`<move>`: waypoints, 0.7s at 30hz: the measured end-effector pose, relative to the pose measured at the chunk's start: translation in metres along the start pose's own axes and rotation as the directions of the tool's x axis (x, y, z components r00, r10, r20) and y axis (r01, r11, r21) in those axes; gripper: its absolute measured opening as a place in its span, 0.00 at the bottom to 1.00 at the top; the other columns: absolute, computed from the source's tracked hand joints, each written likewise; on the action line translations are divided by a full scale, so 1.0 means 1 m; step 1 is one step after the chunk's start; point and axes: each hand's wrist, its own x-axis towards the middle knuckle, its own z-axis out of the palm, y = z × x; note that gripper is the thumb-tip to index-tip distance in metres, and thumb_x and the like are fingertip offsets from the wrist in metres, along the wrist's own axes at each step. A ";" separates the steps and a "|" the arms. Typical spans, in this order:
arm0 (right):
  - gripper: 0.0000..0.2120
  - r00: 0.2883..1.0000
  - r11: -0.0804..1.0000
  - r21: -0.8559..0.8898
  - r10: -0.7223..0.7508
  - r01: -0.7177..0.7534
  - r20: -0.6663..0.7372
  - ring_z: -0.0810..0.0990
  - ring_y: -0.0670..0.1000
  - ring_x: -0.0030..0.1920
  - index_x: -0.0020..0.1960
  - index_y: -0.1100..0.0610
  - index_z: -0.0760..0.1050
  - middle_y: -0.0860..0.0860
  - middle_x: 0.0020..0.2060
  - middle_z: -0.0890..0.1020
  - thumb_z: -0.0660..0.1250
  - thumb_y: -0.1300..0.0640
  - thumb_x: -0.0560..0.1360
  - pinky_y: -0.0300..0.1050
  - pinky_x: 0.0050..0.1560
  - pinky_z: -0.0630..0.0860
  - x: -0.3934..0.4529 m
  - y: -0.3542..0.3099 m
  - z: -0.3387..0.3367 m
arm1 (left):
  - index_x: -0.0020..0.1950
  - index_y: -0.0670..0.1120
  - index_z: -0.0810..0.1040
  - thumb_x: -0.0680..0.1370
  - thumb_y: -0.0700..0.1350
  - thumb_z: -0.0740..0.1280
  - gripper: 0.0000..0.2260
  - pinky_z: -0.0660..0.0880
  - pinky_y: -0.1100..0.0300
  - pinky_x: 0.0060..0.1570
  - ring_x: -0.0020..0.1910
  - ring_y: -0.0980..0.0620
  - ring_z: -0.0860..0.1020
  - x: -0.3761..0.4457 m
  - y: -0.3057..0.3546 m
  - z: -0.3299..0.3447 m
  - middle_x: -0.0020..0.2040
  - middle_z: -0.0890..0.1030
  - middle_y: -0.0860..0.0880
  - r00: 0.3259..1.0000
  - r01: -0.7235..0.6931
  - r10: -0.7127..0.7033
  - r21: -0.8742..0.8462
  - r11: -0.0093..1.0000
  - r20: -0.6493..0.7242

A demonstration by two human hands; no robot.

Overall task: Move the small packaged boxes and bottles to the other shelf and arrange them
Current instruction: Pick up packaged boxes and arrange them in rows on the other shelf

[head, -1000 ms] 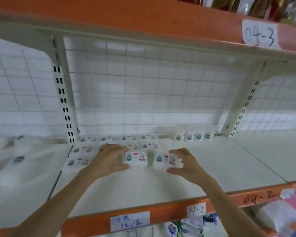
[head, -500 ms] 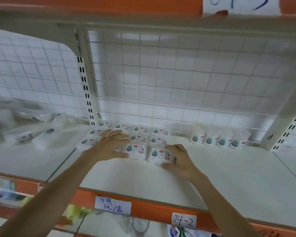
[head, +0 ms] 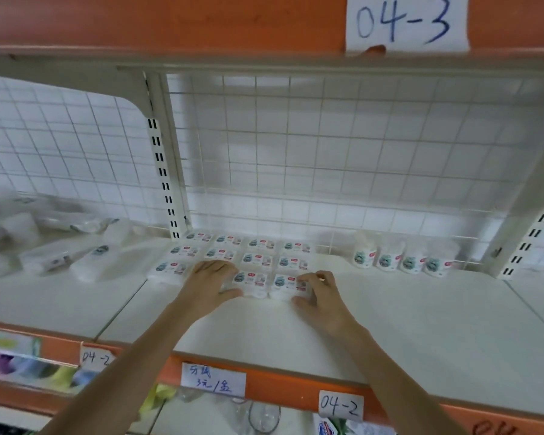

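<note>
Here the right hand (head: 319,295) pinches the near-right small white packaged box (head: 288,285), long axis left-right; the left hand (head: 212,282) rests flat on its left neighbour (head: 252,282), touching.

I see a white shelf (head: 296,334) carrying a grid of small boxes (head: 258,260) at the back — four bottles (head: 401,260) beside them, plastic packs (head: 76,259) leftward.
</note>
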 end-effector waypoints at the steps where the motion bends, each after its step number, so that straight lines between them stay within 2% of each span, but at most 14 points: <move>1: 0.19 1.000 1.000 -0.007 0.000 0.000 -0.001 0.67 0.48 0.53 0.63 0.56 0.71 0.48 0.54 0.61 0.69 0.56 0.73 0.29 0.57 0.60 0.000 -0.001 0.000 | 0.60 0.47 0.76 0.72 0.64 0.62 0.26 0.61 0.60 0.61 0.63 0.51 0.73 0.001 -0.001 0.001 0.61 0.76 0.51 1.000 0.001 -0.001 -0.001 1.000 0.003; 4: 0.19 1.000 0.999 -0.032 0.012 -0.013 -0.022 0.67 0.47 0.53 0.62 0.57 0.72 0.48 0.54 0.61 0.69 0.57 0.73 0.28 0.56 0.60 0.000 -0.003 0.002 | 0.62 0.46 0.74 0.74 0.56 0.66 0.21 0.64 0.59 0.61 0.63 0.51 0.71 0.003 -0.003 0.004 0.63 0.75 0.50 1.000 -0.006 0.006 -0.002 1.000 0.029; 9: 0.18 0.991 0.993 -0.008 0.120 -0.120 -0.055 0.69 0.51 0.59 0.61 0.59 0.73 0.50 0.55 0.62 0.69 0.61 0.72 0.25 0.57 0.57 -0.004 -0.011 0.007 | 0.62 0.45 0.71 0.76 0.55 0.63 0.20 0.66 0.59 0.60 0.62 0.49 0.71 0.004 -0.001 0.003 0.63 0.73 0.49 0.997 -0.037 0.032 0.067 0.997 0.072; 11: 0.19 0.983 0.983 -0.006 0.184 -0.184 -0.018 0.68 0.51 0.61 0.64 0.60 0.71 0.51 0.59 0.62 0.68 0.62 0.74 0.29 0.61 0.60 -0.007 -0.021 0.005 | 0.62 0.46 0.70 0.76 0.56 0.62 0.20 0.67 0.58 0.60 0.62 0.50 0.71 0.005 -0.001 0.001 0.62 0.73 0.49 0.994 -0.036 0.027 0.074 0.997 0.108; 13: 0.22 0.978 0.974 -0.094 0.208 -0.204 0.029 0.67 0.52 0.66 0.69 0.57 0.66 0.53 0.66 0.62 0.65 0.58 0.76 0.38 0.67 0.62 -0.010 -0.029 0.005 | 0.63 0.47 0.70 0.76 0.57 0.62 0.20 0.67 0.58 0.61 0.62 0.50 0.70 0.006 -0.002 -0.004 0.63 0.72 0.50 0.988 -0.029 0.020 0.055 0.998 0.151; 15: 0.25 0.972 0.955 -0.200 0.231 -0.220 0.031 0.61 0.56 0.71 0.73 0.53 0.60 0.54 0.71 0.59 0.62 0.53 0.77 0.47 0.71 0.60 -0.016 -0.033 0.005 | 0.66 0.46 0.68 0.76 0.57 0.63 0.22 0.64 0.57 0.64 0.65 0.51 0.68 0.004 -0.003 -0.008 0.67 0.69 0.49 0.983 -0.040 0.036 0.015 0.999 0.182; 16: 0.26 0.974 0.946 -0.241 0.228 -0.217 0.017 0.59 0.57 0.71 0.73 0.52 0.59 0.53 0.72 0.59 0.60 0.51 0.78 0.48 0.71 0.58 -0.022 -0.038 0.004 | 0.68 0.46 0.66 0.76 0.57 0.62 0.24 0.62 0.56 0.66 0.68 0.51 0.66 0.001 -0.004 -0.010 0.70 0.66 0.49 0.982 -0.042 0.042 0.000 0.999 0.184; 18: 0.23 0.992 0.939 -0.320 0.119 -0.123 -0.033 0.61 0.56 0.70 0.72 0.54 0.62 0.51 0.70 0.63 0.59 0.51 0.78 0.46 0.69 0.59 -0.036 -0.047 0.002 | 0.71 0.47 0.64 0.76 0.57 0.62 0.26 0.61 0.55 0.68 0.71 0.51 0.63 -0.009 -0.006 -0.015 0.72 0.63 0.49 0.993 -0.033 0.036 -0.031 0.999 0.115; 21: 0.19 0.995 0.902 -0.429 -0.076 0.043 -0.059 0.70 0.53 0.64 0.65 0.54 0.71 0.50 0.62 0.75 0.59 0.50 0.76 0.48 0.63 0.69 -0.061 -0.068 0.003 | 0.68 0.48 0.67 0.77 0.55 0.62 0.22 0.67 0.58 0.62 0.64 0.53 0.70 -0.034 -0.007 -0.026 0.67 0.69 0.50 0.998 -0.055 0.056 -0.052 0.997 0.004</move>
